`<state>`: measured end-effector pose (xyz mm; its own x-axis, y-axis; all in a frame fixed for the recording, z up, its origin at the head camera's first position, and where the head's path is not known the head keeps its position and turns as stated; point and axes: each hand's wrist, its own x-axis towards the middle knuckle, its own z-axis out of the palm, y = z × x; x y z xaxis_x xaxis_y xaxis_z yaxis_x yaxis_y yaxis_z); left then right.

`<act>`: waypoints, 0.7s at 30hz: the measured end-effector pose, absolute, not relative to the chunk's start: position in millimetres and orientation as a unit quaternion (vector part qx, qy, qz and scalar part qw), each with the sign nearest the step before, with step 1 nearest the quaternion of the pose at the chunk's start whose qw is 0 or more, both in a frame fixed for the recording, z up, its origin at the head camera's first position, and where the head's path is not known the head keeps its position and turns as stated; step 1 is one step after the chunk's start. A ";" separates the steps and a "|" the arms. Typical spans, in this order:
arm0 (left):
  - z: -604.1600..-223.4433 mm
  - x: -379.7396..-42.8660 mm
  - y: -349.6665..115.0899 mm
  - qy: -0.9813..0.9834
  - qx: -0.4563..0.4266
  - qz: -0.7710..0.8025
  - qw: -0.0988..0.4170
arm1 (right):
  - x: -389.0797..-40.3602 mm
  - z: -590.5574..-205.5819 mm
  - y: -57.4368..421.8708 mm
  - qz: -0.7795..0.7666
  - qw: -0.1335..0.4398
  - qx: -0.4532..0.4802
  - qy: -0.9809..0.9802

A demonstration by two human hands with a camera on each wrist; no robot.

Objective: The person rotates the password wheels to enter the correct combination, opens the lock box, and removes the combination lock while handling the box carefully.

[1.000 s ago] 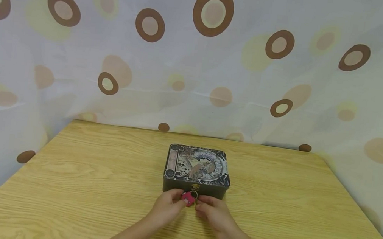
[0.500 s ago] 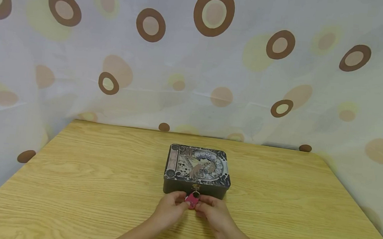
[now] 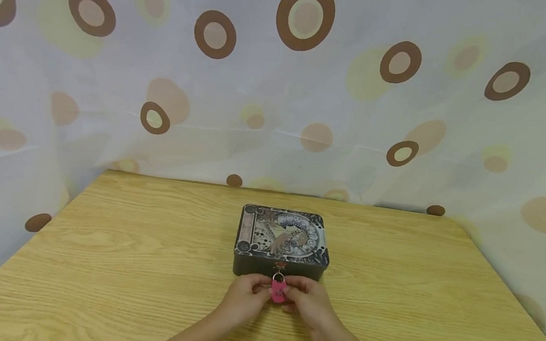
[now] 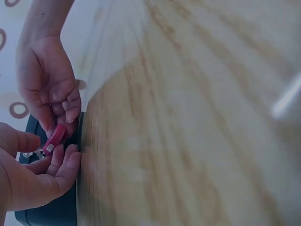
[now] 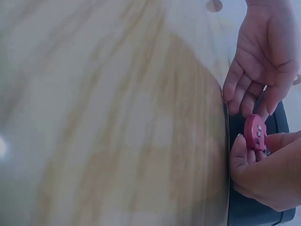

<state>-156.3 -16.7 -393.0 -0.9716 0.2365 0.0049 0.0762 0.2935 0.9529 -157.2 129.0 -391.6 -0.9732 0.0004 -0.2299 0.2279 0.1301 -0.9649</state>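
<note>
In the head view, the pink padlock (image 3: 278,291) lies between the two hands, in front of the dark tin box (image 3: 291,240), its long axis pointing at the box's front. The shackle (image 3: 279,273) faces the latch (image 3: 280,266) — whether it passes through, I cannot tell. The left hand (image 3: 244,299) and right hand (image 3: 311,302) each pinch one side, so neither is nearer. The box sits on the wood-grained desk (image 3: 139,245), with bare desk on both sides and a spotted sheet (image 3: 235,151) behind.

In the left wrist view, the padlock stands nearly edge-on, fingers of both hands closed on it.

In the right wrist view, its number wheels (image 5: 258,134) show — between the two hands' fingertips.
</note>
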 end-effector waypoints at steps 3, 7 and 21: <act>-394.0 -159.4 -16.9 0.802 0.111 0.582 0.070 | -158.8 -391.7 131.6 -0.656 0.094 0.064 0.746; -397.1 -162.8 -17.1 0.796 0.106 0.591 0.076 | -160.2 -392.5 134.8 -0.659 0.104 0.043 0.744; -400.6 -167.2 -14.7 0.767 0.081 0.629 0.096 | -163.3 -390.6 137.3 -0.634 0.109 0.002 0.766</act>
